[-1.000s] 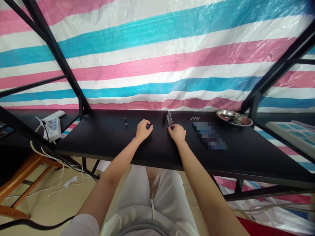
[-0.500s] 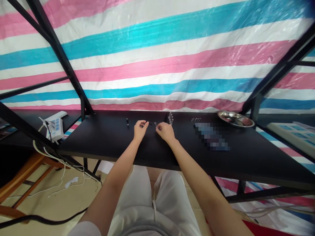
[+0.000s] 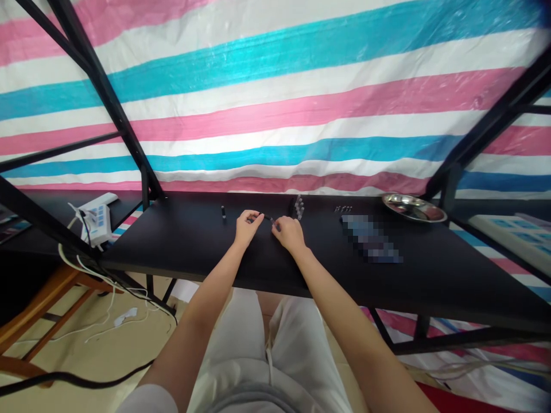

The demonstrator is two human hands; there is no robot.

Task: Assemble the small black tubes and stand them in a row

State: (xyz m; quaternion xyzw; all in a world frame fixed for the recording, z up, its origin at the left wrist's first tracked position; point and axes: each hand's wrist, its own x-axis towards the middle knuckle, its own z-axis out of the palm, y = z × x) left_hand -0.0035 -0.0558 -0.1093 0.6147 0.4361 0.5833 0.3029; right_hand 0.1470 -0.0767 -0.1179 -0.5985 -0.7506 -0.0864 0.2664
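Observation:
Over the middle of the black table (image 3: 189,246) my two hands are close together. My left hand (image 3: 247,228) pinches a thin black rod-like piece (image 3: 267,217) between thumb and fingers. In a pinch of my right hand (image 3: 291,234) is a small clear-greyish piece (image 3: 272,220), which appears to meet the tip of the black piece; whether they are joined I cannot tell. Just behind my right hand stands a group of small clear tubes (image 3: 298,207) beside small black parts (image 3: 293,206). A short dark cylinder with a pale band (image 3: 223,212) stands to the left.
Several tiny clear pieces (image 3: 343,209) lie at the back right, behind a pixelated flat object (image 3: 371,240). A shiny metal dish (image 3: 414,207) sits near the right frame post. White power strips (image 3: 98,226) and cables are at the left. Striped sheeting hangs behind.
My hands have drawn together, so the black piece and the clear-greyish piece, apart before, now appear to meet. The view has shifted slightly.

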